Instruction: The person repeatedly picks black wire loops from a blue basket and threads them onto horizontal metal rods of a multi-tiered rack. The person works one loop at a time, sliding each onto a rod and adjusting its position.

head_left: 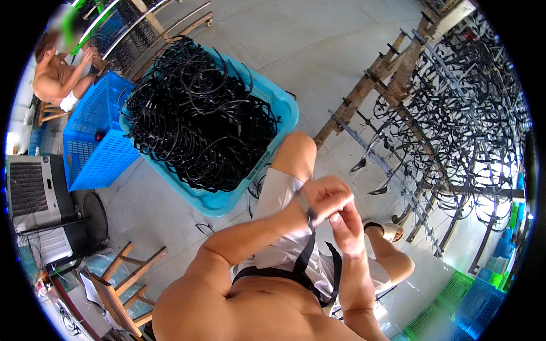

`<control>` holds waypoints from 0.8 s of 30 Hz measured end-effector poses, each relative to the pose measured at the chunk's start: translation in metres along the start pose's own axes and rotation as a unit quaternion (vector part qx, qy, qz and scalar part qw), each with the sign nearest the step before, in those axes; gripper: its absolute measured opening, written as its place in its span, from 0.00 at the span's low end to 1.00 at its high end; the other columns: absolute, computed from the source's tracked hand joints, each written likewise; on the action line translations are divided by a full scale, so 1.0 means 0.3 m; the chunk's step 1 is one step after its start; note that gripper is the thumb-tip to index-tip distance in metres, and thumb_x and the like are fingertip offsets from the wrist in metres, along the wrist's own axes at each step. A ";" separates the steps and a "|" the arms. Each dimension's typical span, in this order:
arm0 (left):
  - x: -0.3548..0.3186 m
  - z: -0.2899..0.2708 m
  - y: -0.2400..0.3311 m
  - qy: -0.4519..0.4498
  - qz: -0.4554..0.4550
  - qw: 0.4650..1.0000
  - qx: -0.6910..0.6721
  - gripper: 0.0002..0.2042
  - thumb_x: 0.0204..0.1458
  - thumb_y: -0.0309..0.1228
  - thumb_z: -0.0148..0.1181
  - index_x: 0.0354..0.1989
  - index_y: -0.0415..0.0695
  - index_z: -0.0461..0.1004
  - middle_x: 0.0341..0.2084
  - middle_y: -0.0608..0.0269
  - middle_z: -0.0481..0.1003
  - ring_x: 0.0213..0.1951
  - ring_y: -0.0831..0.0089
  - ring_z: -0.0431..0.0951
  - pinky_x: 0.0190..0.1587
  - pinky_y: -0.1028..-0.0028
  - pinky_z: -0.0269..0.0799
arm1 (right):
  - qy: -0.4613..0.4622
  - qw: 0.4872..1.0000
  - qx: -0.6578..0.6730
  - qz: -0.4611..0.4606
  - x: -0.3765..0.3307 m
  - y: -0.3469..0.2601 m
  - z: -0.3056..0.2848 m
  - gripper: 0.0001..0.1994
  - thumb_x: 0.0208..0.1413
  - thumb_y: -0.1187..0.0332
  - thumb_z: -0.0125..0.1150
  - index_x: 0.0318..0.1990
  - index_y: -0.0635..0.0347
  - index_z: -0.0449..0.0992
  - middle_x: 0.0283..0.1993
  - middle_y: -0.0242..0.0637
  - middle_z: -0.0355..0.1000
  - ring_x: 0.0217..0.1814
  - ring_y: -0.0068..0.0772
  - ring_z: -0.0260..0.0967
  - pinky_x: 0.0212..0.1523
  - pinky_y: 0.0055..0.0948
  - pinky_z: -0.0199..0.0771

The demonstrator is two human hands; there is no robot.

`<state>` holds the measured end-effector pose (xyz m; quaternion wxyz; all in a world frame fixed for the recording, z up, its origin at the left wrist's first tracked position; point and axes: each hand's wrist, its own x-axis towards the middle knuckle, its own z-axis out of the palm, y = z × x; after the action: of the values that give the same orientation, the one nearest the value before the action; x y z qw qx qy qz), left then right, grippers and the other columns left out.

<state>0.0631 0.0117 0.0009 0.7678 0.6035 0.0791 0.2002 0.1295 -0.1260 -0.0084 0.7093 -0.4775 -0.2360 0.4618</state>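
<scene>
My left hand point(329, 196) is closed, its fingers curled inward, and a dark band point(306, 204) crosses its wrist. Directly below it my right hand point(347, 227) is closed too, thumb against the fingers and touching the left. Whatever is pinched between them is too small or hidden to make out. A black strap point(306, 253) hangs from near the left wrist towards my waist, and a second black strap end point(333, 261) lies over my light shorts. Ahead and to the left, a light blue basket point(290, 108) is heaped with thin, curved black strips point(193, 113).
A blue crate point(94, 145) stands beside the basket; behind it a person point(62, 79) sits. Wooden and metal racks point(364, 94) at right carry many black curved pieces point(455, 108). A wooden chair point(122, 290) and a grey machine point(40, 199) are at left, green crates point(438, 307) at lower right.
</scene>
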 end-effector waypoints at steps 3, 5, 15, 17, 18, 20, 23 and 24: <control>-0.030 0.120 0.045 0.130 -0.088 0.972 -0.172 0.07 0.58 0.29 0.50 0.37 0.39 0.72 0.24 0.65 0.70 0.22 0.84 0.65 0.24 0.84 0.60 | 0.001 0.991 -0.060 -0.121 -0.061 0.009 -0.036 0.07 0.62 0.70 0.49 0.44 0.64 0.64 0.46 0.41 0.62 0.50 0.35 0.65 0.48 0.33 0.68; -0.024 0.124 0.016 0.149 -0.174 0.958 -0.172 0.08 0.58 0.30 0.50 0.36 0.38 0.72 0.23 0.67 0.68 0.21 0.85 0.64 0.22 0.85 0.57 | 0.060 0.995 -0.062 -0.047 -0.115 0.001 0.009 0.10 0.63 0.66 0.47 0.45 0.63 0.63 0.46 0.42 0.62 0.48 0.33 0.66 0.43 0.32 0.70; -0.208 0.033 0.052 -0.408 -0.305 0.856 0.088 0.15 0.59 0.42 0.51 0.38 0.41 0.72 0.26 0.67 0.74 0.29 0.81 0.70 0.34 0.78 0.67 | -0.295 0.935 -0.076 0.179 -0.410 0.044 -0.078 0.18 0.63 0.58 0.45 0.37 0.66 0.73 0.36 0.40 0.72 0.37 0.32 0.69 0.39 0.30 0.68; -0.195 0.016 0.077 -0.557 -0.349 0.751 0.065 0.14 0.58 0.40 0.53 0.40 0.41 0.73 0.27 0.66 0.75 0.30 0.80 0.72 0.34 0.78 0.68 | -0.267 0.946 -0.038 0.178 -0.439 0.025 -0.123 0.15 0.60 0.59 0.52 0.33 0.65 0.73 0.27 0.32 0.69 0.31 0.24 0.65 0.34 0.27 0.67; -0.184 0.008 0.090 -0.619 -0.368 0.692 0.054 0.13 0.57 0.39 0.54 0.42 0.41 0.73 0.27 0.66 0.76 0.30 0.80 0.73 0.33 0.78 0.68 | -0.246 0.950 -0.033 0.188 -0.445 0.036 -0.148 0.15 0.60 0.60 0.52 0.33 0.65 0.73 0.27 0.31 0.70 0.30 0.23 0.64 0.33 0.26 0.66; -0.143 -0.008 0.093 -0.601 -0.373 0.706 0.041 0.11 0.56 0.35 0.56 0.42 0.41 0.74 0.27 0.65 0.77 0.29 0.79 0.73 0.32 0.77 0.69 | -0.264 0.939 0.035 0.218 -0.423 0.021 -0.169 0.14 0.60 0.61 0.52 0.34 0.65 0.73 0.31 0.33 0.71 0.33 0.22 0.64 0.35 0.24 0.65; -0.058 -0.085 0.059 -0.482 -0.272 0.832 0.028 0.07 0.54 0.28 0.58 0.38 0.40 0.76 0.26 0.65 0.77 0.27 0.77 0.74 0.31 0.76 0.69 | -0.324 0.944 0.044 0.043 -0.355 -0.011 -0.186 0.14 0.58 0.64 0.56 0.37 0.70 0.71 0.39 0.42 0.71 0.41 0.32 0.69 0.43 0.29 0.68; -0.020 -0.105 0.058 -0.453 -0.227 0.858 0.090 0.06 0.54 0.27 0.58 0.38 0.40 0.76 0.28 0.64 0.77 0.29 0.77 0.74 0.33 0.76 0.69 | -0.275 0.947 0.131 0.100 -0.373 -0.007 -0.190 0.12 0.57 0.67 0.58 0.38 0.70 0.71 0.40 0.46 0.72 0.40 0.36 0.71 0.42 0.32 0.70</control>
<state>0.0426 0.0408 0.0088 0.6854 0.6592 -0.1252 -0.2828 0.1230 -0.2510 -0.0192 0.6233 -0.2561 -0.3103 0.6705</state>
